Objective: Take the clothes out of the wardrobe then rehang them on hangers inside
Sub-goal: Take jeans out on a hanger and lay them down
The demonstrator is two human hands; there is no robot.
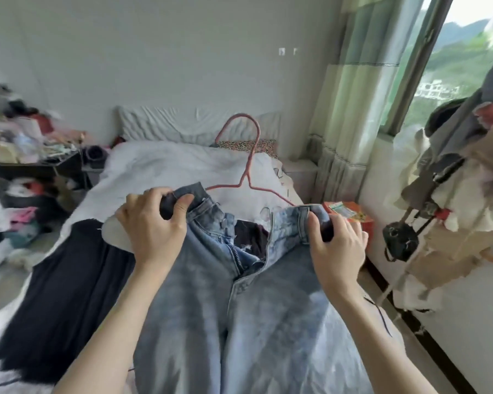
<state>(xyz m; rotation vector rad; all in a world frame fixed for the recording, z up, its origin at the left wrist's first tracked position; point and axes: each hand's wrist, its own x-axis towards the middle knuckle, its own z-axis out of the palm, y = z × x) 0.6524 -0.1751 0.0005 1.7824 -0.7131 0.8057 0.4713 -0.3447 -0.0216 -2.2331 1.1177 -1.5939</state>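
Hands at waistband. Left hand [151,220] grips the left end of the jeans [239,308] waistband, fingers curled over the folded denim; right hand [335,245] pinches the right end likewise. Waistband held stretched, fly open, likely so each side can be seated on the pink hanger [246,166]. Hanger sits just beyond the waistband, hook pointing away from the jeans, its right shoulder passing behind the right end of the waistband; whether it is already threaded, cannot tell. Jeans legs trail toward the camera over the bed [160,166]. Black garment [60,294] lies left of the jeans. Clothes rack [450,194] stands right of the jeans, well apart.
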